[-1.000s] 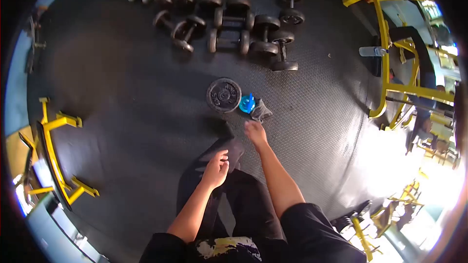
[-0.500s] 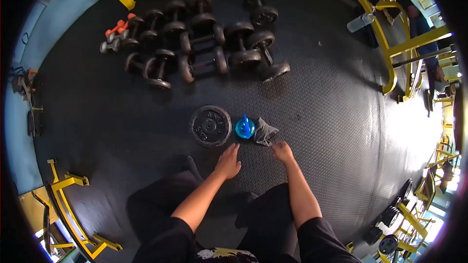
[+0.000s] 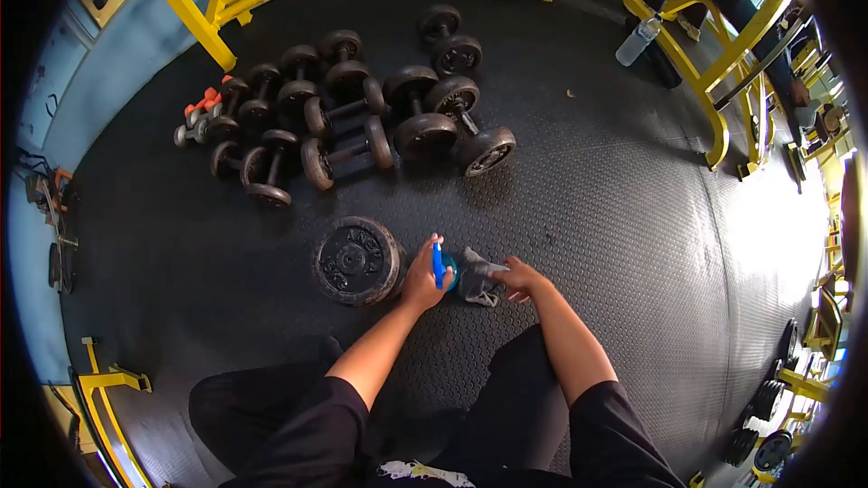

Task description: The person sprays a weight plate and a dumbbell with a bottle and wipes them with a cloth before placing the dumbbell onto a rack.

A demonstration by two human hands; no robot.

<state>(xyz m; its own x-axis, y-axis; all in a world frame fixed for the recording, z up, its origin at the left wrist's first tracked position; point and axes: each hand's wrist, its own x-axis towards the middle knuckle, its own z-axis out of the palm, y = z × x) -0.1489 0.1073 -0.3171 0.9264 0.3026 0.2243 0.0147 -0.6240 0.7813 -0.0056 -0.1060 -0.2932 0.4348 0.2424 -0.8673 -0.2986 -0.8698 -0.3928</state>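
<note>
The weight plates point(image 3: 359, 262) lie flat in a low stack on the black textured floor point(image 3: 624, 253), the top one showing raised lettering. Just to the right of the weight plates stands the bottle point(image 3: 449, 273), teal with a bright blue top, and the left hand point(image 3: 423, 280) is at it, between it and the weight plates. The left fingers are curved and partly closed around the blue top, with the thumb on the near side; how firmly they press cannot be told. Farther right of the weight plates, just past the bottle, the grey cloth point(image 3: 477, 276) lies crumpled on the floor. The right hand point(image 3: 523, 278) reaches it from the side away from the weight plates, its fingers bent and partly open, the foremost at the edge of the cloth; whether they pinch the fabric cannot be told. Beyond the weight plates, a group of dark dumbbells point(image 3: 347, 152) spreads over the floor, with small red dumbbells point(image 3: 202, 107) at its far left. Well beyond the weight plates to the right, a clear bottle point(image 3: 638, 42) stands beside a yellow frame point(image 3: 692, 81). The person's legs point(image 3: 506, 398) are on the near side of the weight plates.
</note>
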